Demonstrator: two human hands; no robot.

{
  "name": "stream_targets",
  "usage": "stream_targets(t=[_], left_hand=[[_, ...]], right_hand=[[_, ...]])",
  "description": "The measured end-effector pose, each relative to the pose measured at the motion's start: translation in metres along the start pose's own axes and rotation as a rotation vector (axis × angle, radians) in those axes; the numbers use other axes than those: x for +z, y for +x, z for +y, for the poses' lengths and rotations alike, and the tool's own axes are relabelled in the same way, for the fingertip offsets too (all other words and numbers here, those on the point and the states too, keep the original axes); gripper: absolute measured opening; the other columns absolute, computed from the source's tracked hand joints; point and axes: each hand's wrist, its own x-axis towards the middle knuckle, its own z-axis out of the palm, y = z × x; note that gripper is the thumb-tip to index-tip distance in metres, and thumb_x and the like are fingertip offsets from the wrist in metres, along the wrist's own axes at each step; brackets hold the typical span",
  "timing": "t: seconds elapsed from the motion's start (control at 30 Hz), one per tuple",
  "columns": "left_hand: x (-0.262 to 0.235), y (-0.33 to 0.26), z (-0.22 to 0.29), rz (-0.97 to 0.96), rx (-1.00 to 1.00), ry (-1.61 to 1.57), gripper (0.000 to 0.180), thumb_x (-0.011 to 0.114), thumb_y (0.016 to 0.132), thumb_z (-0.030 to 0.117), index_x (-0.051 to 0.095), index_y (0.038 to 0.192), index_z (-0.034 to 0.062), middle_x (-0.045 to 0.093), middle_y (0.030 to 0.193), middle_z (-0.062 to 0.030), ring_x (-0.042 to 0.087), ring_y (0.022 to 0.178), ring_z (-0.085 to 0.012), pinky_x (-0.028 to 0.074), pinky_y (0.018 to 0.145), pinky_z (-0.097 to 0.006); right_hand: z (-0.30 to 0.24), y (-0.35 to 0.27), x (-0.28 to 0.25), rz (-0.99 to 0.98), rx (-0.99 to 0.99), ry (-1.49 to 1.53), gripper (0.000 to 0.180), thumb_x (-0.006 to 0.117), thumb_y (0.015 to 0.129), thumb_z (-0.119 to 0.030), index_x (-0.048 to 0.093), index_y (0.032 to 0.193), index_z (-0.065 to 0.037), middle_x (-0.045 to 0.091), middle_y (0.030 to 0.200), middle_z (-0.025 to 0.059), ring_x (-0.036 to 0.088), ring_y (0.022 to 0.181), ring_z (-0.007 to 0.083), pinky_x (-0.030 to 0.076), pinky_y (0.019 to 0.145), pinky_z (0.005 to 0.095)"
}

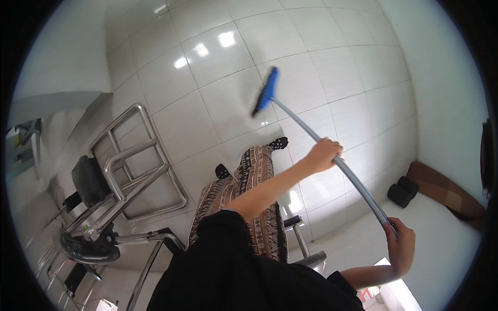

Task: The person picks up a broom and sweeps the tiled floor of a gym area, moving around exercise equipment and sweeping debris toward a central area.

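Note:
A broom with a long grey handle (358, 182) and a narrow blue head (266, 92) slants across the view. Its head, dark along the lower end, is at the tiled floor ahead of my feet and slightly blurred. My left hand (324, 155) is wrapped round the middle of the handle, with that arm reaching across in front of my body. Farther back, at the handle's upper end, my right hand (400, 243) grips it with the elbow bent. The palm sides of both hands are mostly hidden.
Shiny metal-tube frames (148, 122) with a black pad (89, 180) stand at left. My dark-socked feet (279, 143) are on the pale tiles (223, 78). At right are a wall (441, 88), black rounded objects (403, 192) and a brown panel (441, 192). Another metal frame (303, 241) stands beside my legs.

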Motion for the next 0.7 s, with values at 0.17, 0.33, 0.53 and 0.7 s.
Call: stream_targets(t=[0.17,0.33,0.53,0.7], left_hand=[[0.025,0.02,-0.058,0.011,-0.14,0.203,0.026,0.061,0.077,0.03,0.051,0.067,0.0077,0.054,0.072,-0.0083,0.054,0.074,-0.0274,0.043,0.071,-0.038],[-0.047,-0.022,-0.108,0.286,-0.344,0.234,0.009,0.067,0.064,0.01,0.06,0.069,0.0077,0.059,0.071,-0.0091,0.056,0.074,-0.0292,0.043,0.071,-0.039],[-0.124,-0.031,-0.177,-0.174,-0.569,0.739,0.012,0.064,0.061,0.016,0.057,0.067,0.0101,0.057,0.073,-0.0079,0.056,0.079,-0.0298,0.04,0.078,-0.047],[-0.068,0.123,-0.082,-0.343,-0.383,0.265,0.014,0.063,0.061,0.015,0.051,0.065,0.0111,0.053,0.061,-0.006,0.056,0.068,-0.0262,0.04,0.071,-0.041]], right_hand=[[-0.026,0.076,0.017,0.03,-0.246,-0.302,0.023,0.057,0.082,-0.024,0.063,0.088,-0.003,0.058,0.065,0.0198,0.055,0.061,0.0372,0.043,0.058,0.0434],[-0.047,0.165,0.038,-0.181,-0.451,-0.086,0.02,0.053,0.083,-0.026,0.062,0.085,-0.008,0.058,0.063,0.0137,0.058,0.063,0.0309,0.045,0.058,0.0421],[-0.065,0.243,0.113,-0.206,-0.605,0.133,0.026,0.051,0.085,-0.03,0.061,0.099,-0.011,0.061,0.069,0.0123,0.059,0.065,0.0294,0.045,0.06,0.0385],[0.043,0.247,-0.02,-0.182,-0.309,0.237,0.025,0.057,0.082,-0.028,0.064,0.092,-0.006,0.061,0.07,0.0133,0.059,0.062,0.0275,0.045,0.06,0.034]])
